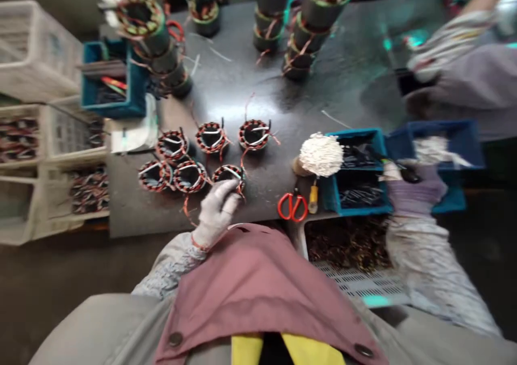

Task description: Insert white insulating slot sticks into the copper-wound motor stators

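Steady red-and-black wire-wound ring (227, 170) lightly, no tugging | white-gloved left hand (217, 210) on ring, pinch unclear | purple-cuffed right hand (412, 184) beside blue plastic bin (361, 212), grip unclear

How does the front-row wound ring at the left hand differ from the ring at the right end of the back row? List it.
The front ring has the left hand at it; the back ring has no hand on it.
The front ring is partly covered by fingers; the back ring's opening shows.
Both have red-and-black windings and sit on the metal table.
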`<state>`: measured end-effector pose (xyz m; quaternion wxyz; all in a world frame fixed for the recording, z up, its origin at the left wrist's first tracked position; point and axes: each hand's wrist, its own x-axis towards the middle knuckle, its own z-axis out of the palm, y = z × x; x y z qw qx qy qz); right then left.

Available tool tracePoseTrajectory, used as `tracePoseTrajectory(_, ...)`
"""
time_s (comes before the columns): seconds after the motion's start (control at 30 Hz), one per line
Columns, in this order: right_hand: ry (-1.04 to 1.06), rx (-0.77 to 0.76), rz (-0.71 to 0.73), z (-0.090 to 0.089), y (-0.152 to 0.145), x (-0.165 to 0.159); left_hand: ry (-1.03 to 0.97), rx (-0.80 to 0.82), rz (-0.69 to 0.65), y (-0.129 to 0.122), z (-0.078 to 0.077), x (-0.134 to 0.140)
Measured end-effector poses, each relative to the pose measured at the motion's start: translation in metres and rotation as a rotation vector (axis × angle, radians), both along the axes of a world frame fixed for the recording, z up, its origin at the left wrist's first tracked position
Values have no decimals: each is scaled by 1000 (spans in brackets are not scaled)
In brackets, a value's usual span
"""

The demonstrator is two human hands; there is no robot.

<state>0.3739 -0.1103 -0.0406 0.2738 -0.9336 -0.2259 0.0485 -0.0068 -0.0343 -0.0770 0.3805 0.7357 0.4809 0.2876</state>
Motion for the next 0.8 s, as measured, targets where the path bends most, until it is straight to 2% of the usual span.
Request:
tracePoseTrajectory(0.07, -81, -446, 82, -19, 30, 26, 228, -28, 242, 4, -9, -54)
tracePoseTrajectory(0.1, -60, -622, 134, -25, 42, 33, 353, -53, 349, 8, -13, -80)
tracePoseTrajectory(0.17, -9, -833, 219, -27, 55, 36, 591, -117, 494, 19, -18, -125)
tracePoseTrajectory(0.2, -19, -835, 251, -24, 54, 31, 685, -137, 511, 26, -22, -142)
tracePoseTrajectory(0.23, -52, -770, 296, -19, 50, 21, 758, -144, 484, 35, -25, -156)
tracePoseTrajectory(0.3, -148, -531, 445, -13, 35, -19, 847, -139, 325, 54, -34, -171)
tracePoseTrajectory(0.37, -166, -350, 640, -19, 23, -83, 876, -145, 141, 73, -44, -173)
tracePoseTrajectory(0.43, 17, -195, 987, -37, 25, -160, 864, -170, 42, 88, -53, -166)
tracePoseTrajectory(0.47, 66, -224, 1080, -49, 32, -198, 851, -178, 25, 93, -58, -162)
tracePoseTrajectory(0.5, 78, -278, 1115, -60, 42, -233, 841, -183, 17, 96, -62, -159)
tracePoseTrajectory(0.57, 35, -460, 1075, -78, 67, -288, 826, -202, -14, 100, -70, -159)
tracePoseTrajectory(0.63, -4, -678, 935, -89, 93, -320, 800, -219, -64, 99, -80, -165)
tracePoseTrajectory(0.73, 73, -949, 735, -94, 127, -335, 729, -231, -159, 91, -93, -182)
tracePoseTrajectory(0.8, 128, -1020, 675, -96, 141, -335, 667, -243, -231, 81, -97, -194)
